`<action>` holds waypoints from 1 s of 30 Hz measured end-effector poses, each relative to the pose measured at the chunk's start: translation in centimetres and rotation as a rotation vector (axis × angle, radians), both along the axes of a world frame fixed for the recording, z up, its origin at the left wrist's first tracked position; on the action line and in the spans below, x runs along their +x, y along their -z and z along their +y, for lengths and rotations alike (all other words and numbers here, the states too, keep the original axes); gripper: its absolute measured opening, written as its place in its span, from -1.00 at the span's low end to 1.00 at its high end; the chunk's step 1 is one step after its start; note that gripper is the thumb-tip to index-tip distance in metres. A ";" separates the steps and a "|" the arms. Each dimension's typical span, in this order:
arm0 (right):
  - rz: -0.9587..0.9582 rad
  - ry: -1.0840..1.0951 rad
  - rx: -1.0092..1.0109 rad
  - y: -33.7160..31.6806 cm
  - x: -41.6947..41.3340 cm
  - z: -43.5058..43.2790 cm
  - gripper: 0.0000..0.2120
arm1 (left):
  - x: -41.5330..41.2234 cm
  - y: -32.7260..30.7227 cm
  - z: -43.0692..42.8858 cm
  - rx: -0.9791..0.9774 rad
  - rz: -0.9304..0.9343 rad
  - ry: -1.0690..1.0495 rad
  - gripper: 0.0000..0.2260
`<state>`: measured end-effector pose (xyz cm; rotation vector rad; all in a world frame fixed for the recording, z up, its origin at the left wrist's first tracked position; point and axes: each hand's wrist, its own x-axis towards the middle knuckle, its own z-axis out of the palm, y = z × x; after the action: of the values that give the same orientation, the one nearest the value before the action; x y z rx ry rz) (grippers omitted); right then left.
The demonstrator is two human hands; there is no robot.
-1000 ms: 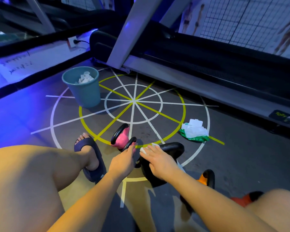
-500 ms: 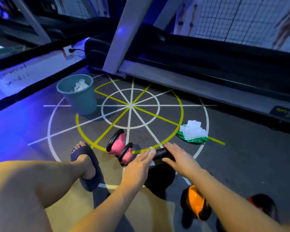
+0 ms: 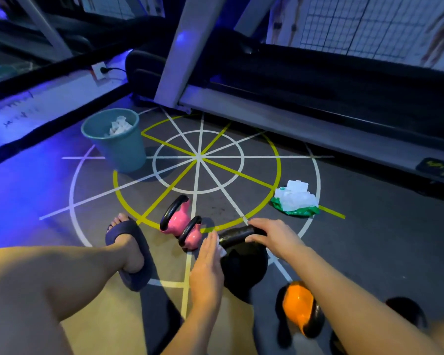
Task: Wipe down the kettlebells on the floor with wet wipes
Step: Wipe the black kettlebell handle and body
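A big black kettlebell [image 3: 244, 265] stands on the floor in front of me. My right hand [image 3: 272, 233] grips its handle from the right. My left hand [image 3: 207, 262] lies flat with straight fingers against the kettlebell's left side, pressing a white wet wipe [image 3: 220, 248] to it; only an edge of the wipe shows. Two pink kettlebells [image 3: 178, 221] lie just left of the black one. An orange kettlebell [image 3: 296, 306] sits under my right forearm. A green pack of wet wipes [image 3: 295, 201] lies open further right.
A teal bin [image 3: 118, 147] holding used wipes stands at the back left on the floor markings. A treadmill [image 3: 292, 93] runs across the back. My left foot in a dark slipper [image 3: 131, 252] is beside the pink kettlebells. Another dark kettlebell [image 3: 405, 311] sits at lower right.
My right hand slid from the top of the black kettlebell to the right end of its handle. My left hand moved with the wipe onto its left side. The camera view shifted.
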<state>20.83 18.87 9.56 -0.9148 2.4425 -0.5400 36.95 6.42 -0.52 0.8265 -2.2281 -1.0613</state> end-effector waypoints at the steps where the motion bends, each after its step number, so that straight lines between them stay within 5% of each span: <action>1: -0.005 0.003 -0.005 0.0 0.0 0.0 -0.62 | 0.5 0.4 0.1 0.070 -0.002 -0.028 -0.64; 5: -0.009 0.012 -0.003 0.3 -0.2 0.1 -0.64 | 1.5 0.4 -0.2 0.106 -0.013 -0.018 -0.62; 19: 0.022 0.019 -0.022 1.0 0.1 -0.1 -0.67 | -4.4 -0.2 0.8 -0.446 0.002 0.257 -0.59; 25: 0.025 0.022 -0.010 1.4 -0.1 -0.1 -0.62 | -2.5 -1.0 1.9 0.126 0.187 -0.038 -0.55; 30: 0.014 0.043 -0.003 1.7 -0.2 0.0 -0.58 | -1.7 -1.0 1.2 0.331 0.110 -0.230 -0.68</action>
<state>20.60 18.87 7.90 -0.8719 2.4801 -0.5543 35.23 7.66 0.48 1.1047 -1.8399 -1.3440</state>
